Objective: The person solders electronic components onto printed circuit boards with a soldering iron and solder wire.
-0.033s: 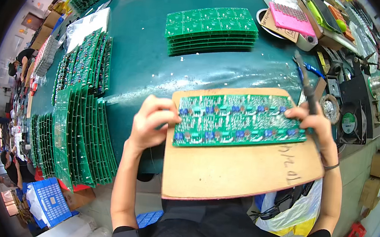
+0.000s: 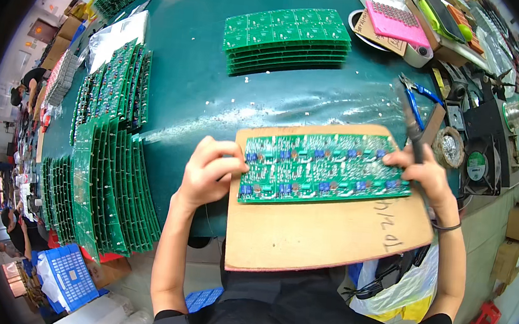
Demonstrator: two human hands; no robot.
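A green circuit board (image 2: 327,168), crowded with blue and other small components, lies on a tan sheet of cardboard (image 2: 302,240) with handwriting on it. My left hand (image 2: 212,170) is closed at the board's left end, fingertips pinching its edge. At the other end, my right hand (image 2: 428,175) touches the board with its thumb and fingers. That hand also grips a soldering iron (image 2: 417,136), somewhat blurred, its tip pointing away from me over the table.
Stacked green boards (image 2: 288,41) stand ahead, and rows of upright boards (image 2: 115,186) fill the left side. Blue-handled pliers (image 2: 414,101), a bowl of metal wool (image 2: 449,148), a black fan (image 2: 476,167) and a solder spool (image 2: 515,114) sit at right.
The circuit board and cardboard have shifted and turned slightly. My right hand and the soldering iron have moved a little left and toward me, uncovering more of the pliers.
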